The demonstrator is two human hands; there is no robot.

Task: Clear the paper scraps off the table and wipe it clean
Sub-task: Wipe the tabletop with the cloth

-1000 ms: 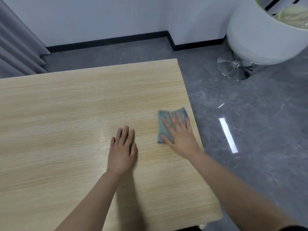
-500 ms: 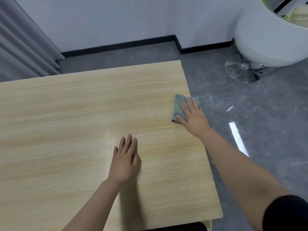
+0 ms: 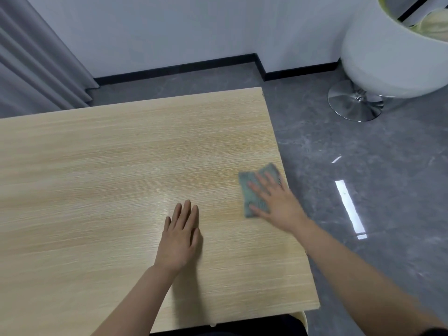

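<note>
1. Cloth (image 3: 254, 190): small grey-green square, flat on the worktop (image 3: 121, 166) at about 3 o'clock from its middle, right against the right edge. Its far corner sits at or slightly past that edge; blur makes it hard to call.
2. Right hand (image 3: 276, 202): spread flat, palm down, pinning the cloth under the fingers. No pinch grip, pressure only.
3. Left hand (image 3: 179, 238): flat on bare wood at 9 o'clock from the cloth, fingers together, holding nothing. Judged to be bracing.
4. Risk: with only palm pressure, a stroke toward 3 o'clock could carry the cloth over the edge onto the floor (image 3: 363, 214).
5. Risk: the cloth could bunch or slip out from under the fingers on a fast pass, leaving a strip unwiped.
6. Risk: the strip under and around the left hand may get missed unless that hand shifts.
7. No paper scraps show on the visible wood; scrap-clearing judged done, wiping in hand.
8. Hard to read: hands and cloth are motion-blurred. The worktop's left side is cut off at 9 o'clock, so scraps there cannot be ruled out. Part of the cloth is hidden under the right hand.
9. Chair (image 3: 388, 57) at 1 o'clock, well apart, partly out of frame.
</note>
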